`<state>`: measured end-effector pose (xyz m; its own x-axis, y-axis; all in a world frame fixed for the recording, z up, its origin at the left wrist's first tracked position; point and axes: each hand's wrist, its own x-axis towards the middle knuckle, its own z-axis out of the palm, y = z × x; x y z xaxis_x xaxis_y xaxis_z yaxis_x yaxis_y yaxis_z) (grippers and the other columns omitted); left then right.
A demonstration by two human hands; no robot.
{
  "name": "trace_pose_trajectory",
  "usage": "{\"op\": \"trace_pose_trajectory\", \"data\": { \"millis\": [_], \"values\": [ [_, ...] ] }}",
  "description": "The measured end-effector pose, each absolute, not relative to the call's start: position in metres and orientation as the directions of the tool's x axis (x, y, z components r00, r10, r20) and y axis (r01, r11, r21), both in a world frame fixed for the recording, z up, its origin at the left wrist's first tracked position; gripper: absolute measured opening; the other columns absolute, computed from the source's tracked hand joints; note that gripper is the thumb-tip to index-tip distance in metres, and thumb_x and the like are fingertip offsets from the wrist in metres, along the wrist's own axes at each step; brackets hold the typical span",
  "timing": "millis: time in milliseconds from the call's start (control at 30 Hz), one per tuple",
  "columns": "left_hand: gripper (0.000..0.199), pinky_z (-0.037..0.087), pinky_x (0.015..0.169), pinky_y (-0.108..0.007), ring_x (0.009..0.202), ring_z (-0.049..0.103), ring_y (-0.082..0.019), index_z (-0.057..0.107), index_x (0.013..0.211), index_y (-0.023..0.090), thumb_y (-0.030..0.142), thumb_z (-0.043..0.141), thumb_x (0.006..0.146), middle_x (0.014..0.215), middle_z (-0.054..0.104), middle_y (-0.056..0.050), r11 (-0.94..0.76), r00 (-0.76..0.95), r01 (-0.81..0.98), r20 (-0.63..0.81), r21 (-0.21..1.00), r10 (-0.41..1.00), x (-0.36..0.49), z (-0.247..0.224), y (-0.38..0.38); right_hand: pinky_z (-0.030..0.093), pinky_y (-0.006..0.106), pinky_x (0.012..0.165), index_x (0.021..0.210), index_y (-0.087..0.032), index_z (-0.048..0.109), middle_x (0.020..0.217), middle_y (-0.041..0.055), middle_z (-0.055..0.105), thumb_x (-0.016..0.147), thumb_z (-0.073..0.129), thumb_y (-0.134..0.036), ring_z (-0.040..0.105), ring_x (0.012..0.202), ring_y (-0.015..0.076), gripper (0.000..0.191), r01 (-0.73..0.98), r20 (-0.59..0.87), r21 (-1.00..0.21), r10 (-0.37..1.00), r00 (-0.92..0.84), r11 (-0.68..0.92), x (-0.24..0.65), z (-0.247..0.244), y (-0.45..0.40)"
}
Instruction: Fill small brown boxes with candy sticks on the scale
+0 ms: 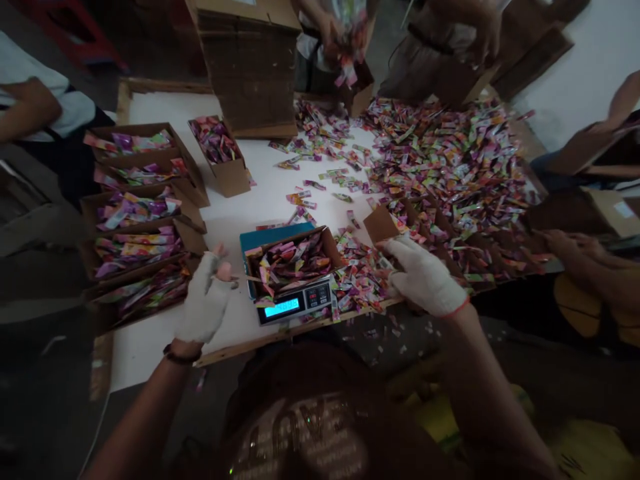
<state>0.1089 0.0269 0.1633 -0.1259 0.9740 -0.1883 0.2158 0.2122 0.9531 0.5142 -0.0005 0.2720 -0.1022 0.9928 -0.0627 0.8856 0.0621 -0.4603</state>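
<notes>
Though scale digits blur, packets fill box (295, 260), dim

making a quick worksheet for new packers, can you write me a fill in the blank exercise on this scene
1. The open box between the two hands rests on a ____.
2. Just below that box, a lit display glows ____.
3. The left hand and the right hand wear white ____.
4. The big heap of loose packets lies toward the person's ____ side.

Missing words: scale; blue; gloves; right
</notes>
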Motion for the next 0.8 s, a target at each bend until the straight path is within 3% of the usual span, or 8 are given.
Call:
{"op": "trace_pose_trajectory", "data": {
  "millis": [67,167,333,433,567,667,733,800],
  "values": [
    [0.092,0.068,0.076,-0.040,0.085,0.074,-0.023,0.067,0.160,0.023,0.081,0.076,0.090,0.160,0.069,-0.021,0.235,-0.210,0.155,-0.201,0.959,0.957,0.100,0.165,0.022,0.062,0.039,0.106,0.133,-0.020,0.079,0.125,0.0121,0.076,0.092,0.075,-0.015,0.075,0.118,0.0283,0.042,0.840,-0.068,-0.506,0.962,-0.263,0.194,0.486,0.265,0.003],
    [0.092,0.068,0.074,-0.038,0.082,0.074,-0.021,0.070,0.154,0.022,0.084,0.079,0.086,0.157,0.070,-0.020,0.252,-0.296,0.146,-0.201,0.957,0.934,0.087,0.170,0.011,0.059,0.038,0.114,0.141,-0.018,0.077,0.139,0.0133,0.073,0.096,0.077,-0.013,0.073,0.130,0.0272,0.045,0.782,-0.194,-0.539,0.857,-0.478,0.314,0.432,0.260,0.020],
    [0.092,0.065,0.070,-0.031,0.079,0.072,-0.016,0.074,0.140,0.017,0.086,0.082,0.080,0.144,0.075,-0.018,0.347,-0.396,0.108,-0.280,0.932,0.875,0.076,0.179,-0.016,0.061,0.038,0.102,0.145,-0.021,0.079,0.150,0.0150,0.070,0.102,0.084,-0.039,0.076,0.125,0.0309,0.047,0.889,-0.535,-0.296,0.710,-0.458,0.350,0.377,0.268,0.051],
    [0.090,0.066,0.070,-0.031,0.081,0.073,-0.018,0.071,0.135,0.016,0.082,0.085,0.074,0.136,0.076,-0.017,0.404,-0.424,0.053,-0.346,0.913,0.837,0.081,0.184,-0.029,0.059,0.035,0.097,0.135,-0.020,0.085,0.143,0.0145,0.075,0.110,0.070,-0.031,0.077,0.125,0.0293,0.030,0.868,-0.615,-0.203,0.631,-0.473,0.453,0.366,0.270,0.060],
    [0.090,0.067,0.071,-0.038,0.078,0.072,-0.021,0.069,0.128,0.017,0.075,0.091,0.063,0.118,0.079,-0.014,0.434,-0.390,0.032,-0.389,0.900,0.835,0.093,0.189,-0.033,0.055,0.030,0.093,0.118,-0.018,0.086,0.126,0.0127,0.080,0.112,0.059,-0.017,0.076,0.116,0.0238,0.028,0.846,-0.551,-0.218,0.654,-0.518,0.487,0.381,0.281,0.059],
    [0.071,0.066,0.074,-0.040,0.079,0.073,-0.023,0.073,0.117,0.019,0.071,0.086,0.071,0.102,0.079,-0.010,0.394,-0.326,0.149,-0.331,0.907,0.885,0.100,0.194,-0.032,0.052,0.030,0.090,0.099,-0.018,0.081,0.107,0.0094,0.080,0.107,0.060,-0.014,0.073,0.099,0.0212,0.023,0.858,-0.407,-0.300,0.757,-0.511,0.417,0.431,0.299,0.048],
    [0.056,0.061,0.067,-0.036,0.073,0.070,-0.022,0.075,0.112,0.020,0.066,0.082,0.079,0.091,0.076,-0.006,0.291,-0.188,0.307,-0.242,0.906,0.952,0.104,0.197,-0.031,0.051,0.030,0.085,0.088,-0.020,0.075,0.095,0.0065,0.077,0.102,0.060,-0.012,0.070,0.089,0.0203,0.023,0.874,-0.342,-0.321,0.816,-0.466,0.365,0.476,0.311,0.036],
    [0.047,0.054,0.061,-0.033,0.069,0.065,-0.021,0.078,0.114,0.021,0.057,0.082,0.083,0.085,0.072,-0.003,0.080,0.030,0.499,-0.109,0.863,0.994,0.110,0.198,-0.030,0.051,0.031,0.080,0.086,-0.023,0.073,0.089,0.0054,0.075,0.097,0.063,-0.014,0.069,0.084,0.0214,0.017,0.906,-0.331,-0.294,0.856,-0.396,0.306,0.517,0.318,0.022]
  ]
}}
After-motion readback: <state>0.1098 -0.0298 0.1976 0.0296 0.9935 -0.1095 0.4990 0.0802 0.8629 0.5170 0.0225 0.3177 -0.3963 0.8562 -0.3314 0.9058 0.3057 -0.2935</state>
